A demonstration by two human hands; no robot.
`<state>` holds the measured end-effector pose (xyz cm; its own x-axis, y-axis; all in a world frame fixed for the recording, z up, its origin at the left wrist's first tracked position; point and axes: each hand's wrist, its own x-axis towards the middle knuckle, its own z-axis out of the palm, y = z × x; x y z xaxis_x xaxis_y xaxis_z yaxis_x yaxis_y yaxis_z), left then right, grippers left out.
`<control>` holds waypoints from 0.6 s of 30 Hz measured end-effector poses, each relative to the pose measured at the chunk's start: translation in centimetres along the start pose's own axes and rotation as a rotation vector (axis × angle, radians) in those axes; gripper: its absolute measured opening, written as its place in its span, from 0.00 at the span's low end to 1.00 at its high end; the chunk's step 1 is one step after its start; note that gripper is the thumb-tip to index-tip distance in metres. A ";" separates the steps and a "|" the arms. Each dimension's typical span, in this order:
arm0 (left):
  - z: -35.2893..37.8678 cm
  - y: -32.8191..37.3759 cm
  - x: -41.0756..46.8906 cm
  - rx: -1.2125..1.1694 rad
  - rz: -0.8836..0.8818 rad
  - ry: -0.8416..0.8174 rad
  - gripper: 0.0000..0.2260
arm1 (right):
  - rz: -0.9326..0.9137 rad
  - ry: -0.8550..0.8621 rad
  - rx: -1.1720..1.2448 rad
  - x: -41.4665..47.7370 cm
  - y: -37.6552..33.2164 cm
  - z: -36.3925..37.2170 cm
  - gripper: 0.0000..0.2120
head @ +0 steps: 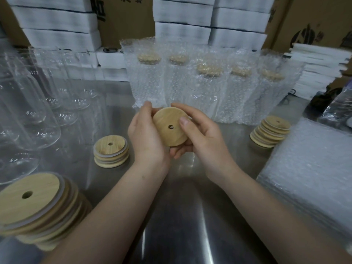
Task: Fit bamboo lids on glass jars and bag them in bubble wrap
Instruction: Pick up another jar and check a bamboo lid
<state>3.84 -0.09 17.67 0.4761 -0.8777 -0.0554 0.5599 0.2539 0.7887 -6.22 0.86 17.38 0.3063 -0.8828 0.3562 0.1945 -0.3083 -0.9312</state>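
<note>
Bamboo lid [168, 126], tilted face-up, is held above the steel table [186, 216] between left hand [146, 138] and right hand [202, 140], fingers closed on its rim; unlidded glass jars [28, 119] apparently stand nearer the left hand.

Both forearms bare, seemingly sleeveless; left hand [146, 138] ringless.

Bagged jars [207, 82]: five. Lid stacks [111, 151]: three.

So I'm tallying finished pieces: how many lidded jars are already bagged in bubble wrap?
5, standing in a row at the back of the steel table: far left, second, middle, fourth, far right. More could be hidden behind them.
</note>
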 end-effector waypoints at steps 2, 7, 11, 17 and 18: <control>0.0 -0.1 -0.1 0.026 0.068 0.028 0.14 | -0.008 0.025 0.002 0.1 0.0 0.2 0.12; 0.6 -0.5 -1.4 0.102 0.145 -0.062 0.18 | -0.018 0.052 0.061 0.2 0.3 0.4 0.14; 0.6 -0.7 -2.0 0.163 0.188 -0.120 0.10 | 0.010 -0.027 0.093 0.3 0.6 0.2 0.16; 0.8 -0.4 -2.0 0.190 0.204 -0.142 0.09 | 0.036 -0.078 0.090 0.4 0.6 -0.1 0.25; 0.8 -0.4 -2.1 0.181 0.173 -0.137 0.11 | 0.042 -0.072 0.102 0.5 0.5 -0.2 0.25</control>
<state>2.04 1.29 17.94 0.4512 -0.8774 0.1630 0.3425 0.3389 0.8763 -6.17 0.23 17.05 0.3820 -0.8652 0.3247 0.2726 -0.2303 -0.9342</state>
